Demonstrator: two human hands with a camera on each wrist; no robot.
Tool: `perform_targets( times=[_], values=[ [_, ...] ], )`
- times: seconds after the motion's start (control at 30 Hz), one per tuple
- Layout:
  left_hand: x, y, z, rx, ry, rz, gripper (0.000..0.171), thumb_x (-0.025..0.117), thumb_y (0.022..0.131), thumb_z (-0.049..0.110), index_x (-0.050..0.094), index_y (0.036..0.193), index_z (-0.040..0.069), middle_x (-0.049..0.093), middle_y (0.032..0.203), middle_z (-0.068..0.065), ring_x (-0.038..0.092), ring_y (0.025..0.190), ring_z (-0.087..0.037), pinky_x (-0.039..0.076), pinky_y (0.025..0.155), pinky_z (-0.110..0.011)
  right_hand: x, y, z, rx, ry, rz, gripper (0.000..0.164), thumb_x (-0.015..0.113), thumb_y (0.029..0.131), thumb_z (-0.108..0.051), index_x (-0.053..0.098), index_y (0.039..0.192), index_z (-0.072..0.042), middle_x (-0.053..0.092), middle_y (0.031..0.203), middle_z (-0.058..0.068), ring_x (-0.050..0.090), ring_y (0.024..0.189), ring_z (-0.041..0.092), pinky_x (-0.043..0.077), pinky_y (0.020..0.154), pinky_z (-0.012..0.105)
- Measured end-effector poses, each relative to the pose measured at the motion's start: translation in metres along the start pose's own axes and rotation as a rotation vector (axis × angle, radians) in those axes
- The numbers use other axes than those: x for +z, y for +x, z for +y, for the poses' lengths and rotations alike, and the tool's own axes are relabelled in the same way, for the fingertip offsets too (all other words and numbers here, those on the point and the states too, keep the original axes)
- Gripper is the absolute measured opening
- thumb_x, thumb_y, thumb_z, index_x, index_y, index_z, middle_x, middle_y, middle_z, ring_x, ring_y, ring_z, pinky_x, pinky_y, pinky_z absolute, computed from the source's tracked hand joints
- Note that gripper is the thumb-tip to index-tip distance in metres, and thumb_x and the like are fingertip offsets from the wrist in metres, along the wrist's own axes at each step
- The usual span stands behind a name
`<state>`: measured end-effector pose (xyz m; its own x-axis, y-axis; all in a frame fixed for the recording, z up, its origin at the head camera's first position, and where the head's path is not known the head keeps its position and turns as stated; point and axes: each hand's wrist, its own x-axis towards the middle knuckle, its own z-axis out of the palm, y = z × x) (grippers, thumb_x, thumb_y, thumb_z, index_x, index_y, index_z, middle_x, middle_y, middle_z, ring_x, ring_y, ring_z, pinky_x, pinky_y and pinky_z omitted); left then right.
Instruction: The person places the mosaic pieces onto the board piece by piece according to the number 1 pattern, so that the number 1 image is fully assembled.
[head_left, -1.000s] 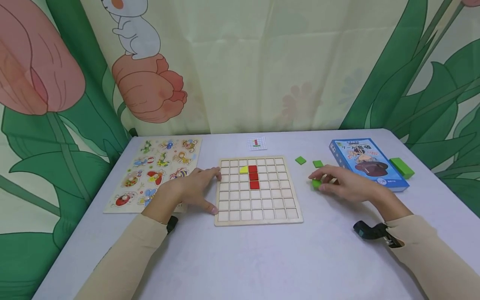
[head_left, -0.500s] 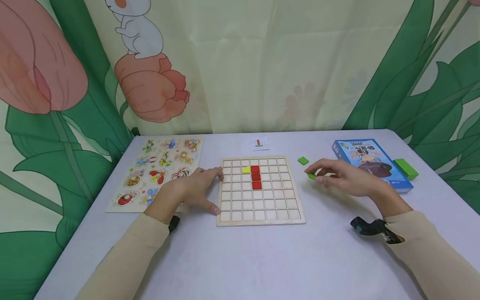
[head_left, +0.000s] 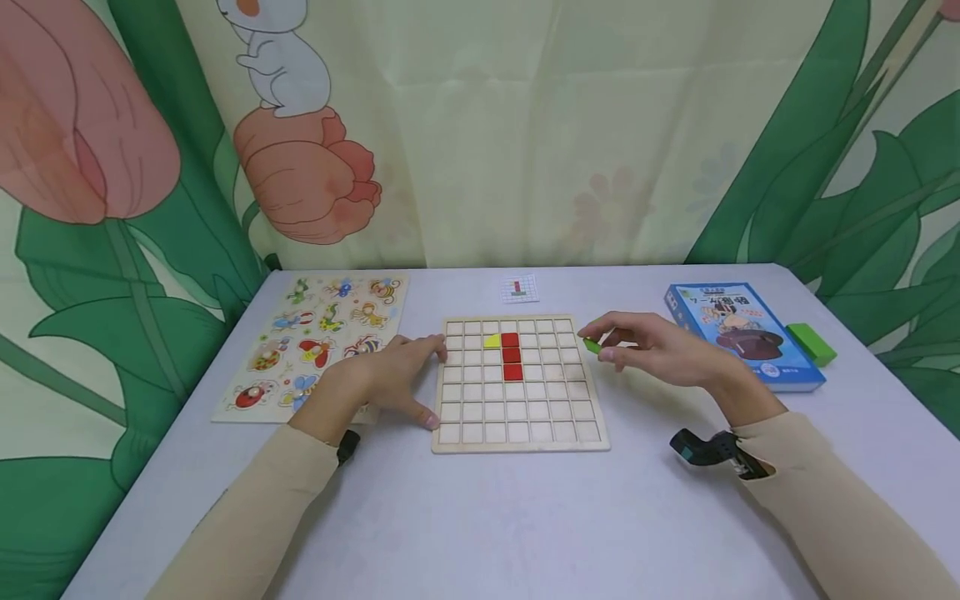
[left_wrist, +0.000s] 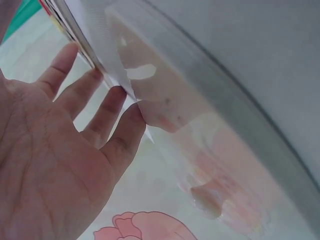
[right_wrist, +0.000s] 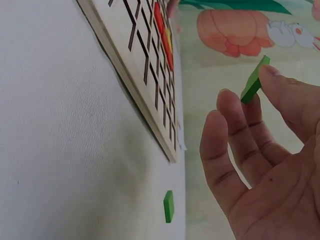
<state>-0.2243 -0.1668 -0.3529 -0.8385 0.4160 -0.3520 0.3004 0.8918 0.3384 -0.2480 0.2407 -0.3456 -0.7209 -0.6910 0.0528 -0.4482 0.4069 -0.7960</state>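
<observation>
Between the thumb and fingers of my right hand a small green square tile is pinched, just above the right edge of the wooden grid board. The right wrist view shows that tile tilted, with the other fingers loosely bent. On the board a column of red tiles has a yellow piece beside its top. My left hand touches the board's left edge with spread fingers and thumb; the left wrist view shows its palm.
Another green tile lies on the table, hidden from the head view behind the right hand. A small pattern card is behind the board. An insect picture board lies left. Right are a blue box and a green block.
My right hand has picked up a green tile from the table and carried it left to the board's edge. The left hand stays at the board.
</observation>
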Motion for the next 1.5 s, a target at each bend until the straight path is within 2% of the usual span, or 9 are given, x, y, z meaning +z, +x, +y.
perform_targets(
  times=[0.13, 0.4, 0.6, 0.77, 0.93, 1.1, 1.2, 1.33, 1.5],
  values=[
    [-0.001, 0.001, -0.001, -0.004, 0.006, 0.008, 0.094, 0.093, 0.067, 0.057, 0.041, 0.141, 0.030, 0.042, 0.157, -0.006, 0.033, 0.146, -0.031, 0.040, 0.109, -0.058, 0.004, 0.011, -0.004, -0.033, 0.012, -0.016, 0.032, 0.063, 0.102, -0.008, 0.062, 0.134, -0.010, 0.062, 0.128, 0.022, 0.063, 0.095, 0.041, 0.056, 0.076, 0.039],
    [0.000, 0.001, -0.002, -0.005, 0.007, -0.001, 0.094, 0.093, 0.067, 0.056, 0.040, 0.142, 0.031, 0.041, 0.158, -0.004, 0.032, 0.147, -0.030, 0.040, 0.109, -0.058, 0.019, 0.029, -0.012, -0.052, 0.033, -0.055, 0.034, 0.064, 0.101, -0.007, 0.062, 0.135, -0.009, 0.060, 0.128, 0.024, 0.062, 0.101, 0.041, 0.055, 0.079, 0.033],
    [0.000, -0.001, -0.001, 0.006, 0.015, -0.002, 0.094, 0.093, 0.067, 0.055, 0.041, 0.141, 0.028, 0.040, 0.160, -0.004, 0.032, 0.146, -0.030, 0.040, 0.110, -0.057, 0.031, 0.042, -0.012, -0.059, 0.059, -0.074, 0.036, 0.063, 0.102, -0.008, 0.060, 0.137, -0.003, 0.060, 0.132, 0.023, 0.062, 0.109, 0.038, 0.057, 0.083, 0.037],
    [-0.002, 0.001, 0.000, 0.009, 0.024, -0.003, 0.093, 0.094, 0.066, 0.055, 0.042, 0.139, 0.029, 0.044, 0.155, -0.001, 0.036, 0.143, -0.028, 0.043, 0.106, -0.055, 0.037, 0.050, -0.016, -0.077, 0.041, -0.102, 0.036, 0.063, 0.103, -0.011, 0.059, 0.138, -0.001, 0.060, 0.136, 0.020, 0.061, 0.119, 0.032, 0.056, 0.089, 0.035],
    [-0.002, 0.004, 0.001, 0.016, 0.026, -0.005, 0.093, 0.094, 0.065, 0.056, 0.043, 0.137, 0.028, 0.045, 0.154, -0.001, 0.038, 0.140, -0.028, 0.043, 0.106, -0.054, 0.043, 0.058, -0.020, -0.077, 0.033, -0.122, 0.037, 0.065, 0.102, -0.011, 0.060, 0.138, -0.003, 0.060, 0.138, 0.016, 0.059, 0.123, 0.028, 0.051, 0.100, 0.041],
    [-0.002, 0.001, 0.000, -0.006, 0.029, -0.003, 0.093, 0.094, 0.065, 0.056, 0.042, 0.137, 0.028, 0.044, 0.155, -0.001, 0.037, 0.141, -0.029, 0.043, 0.106, -0.055, 0.051, 0.069, -0.025, -0.092, 0.040, -0.162, 0.036, 0.067, 0.100, -0.012, 0.062, 0.136, -0.006, 0.061, 0.136, 0.013, 0.062, 0.113, 0.027, 0.053, 0.095, 0.045],
    [-0.001, 0.000, -0.002, -0.003, 0.023, 0.010, 0.093, 0.094, 0.065, 0.055, 0.042, 0.137, 0.028, 0.045, 0.153, -0.002, 0.037, 0.141, -0.029, 0.043, 0.106, -0.056, 0.056, 0.073, -0.027, -0.100, 0.039, -0.170, 0.035, 0.068, 0.099, -0.011, 0.063, 0.133, -0.005, 0.064, 0.130, 0.009, 0.063, 0.108, 0.026, 0.055, 0.090, 0.044],
    [0.000, -0.001, 0.000, 0.005, 0.009, 0.004, 0.092, 0.094, 0.065, 0.055, 0.043, 0.136, 0.028, 0.046, 0.152, -0.003, 0.038, 0.140, -0.029, 0.043, 0.105, -0.055, 0.064, 0.075, -0.028, -0.087, 0.016, -0.194, 0.033, 0.070, 0.098, -0.010, 0.064, 0.130, -0.005, 0.066, 0.122, 0.001, 0.063, 0.107, 0.023, 0.055, 0.092, 0.040],
    [-0.001, -0.001, 0.004, 0.011, 0.024, -0.001, 0.091, 0.094, 0.066, 0.055, 0.043, 0.136, 0.028, 0.046, 0.152, -0.003, 0.039, 0.138, -0.029, 0.043, 0.105, -0.054, 0.071, 0.080, -0.026, -0.100, -0.009, -0.212, 0.032, 0.072, 0.096, -0.010, 0.066, 0.127, -0.007, 0.067, 0.110, 0.000, 0.062, 0.100, 0.023, 0.055, 0.088, 0.039]
  ],
)
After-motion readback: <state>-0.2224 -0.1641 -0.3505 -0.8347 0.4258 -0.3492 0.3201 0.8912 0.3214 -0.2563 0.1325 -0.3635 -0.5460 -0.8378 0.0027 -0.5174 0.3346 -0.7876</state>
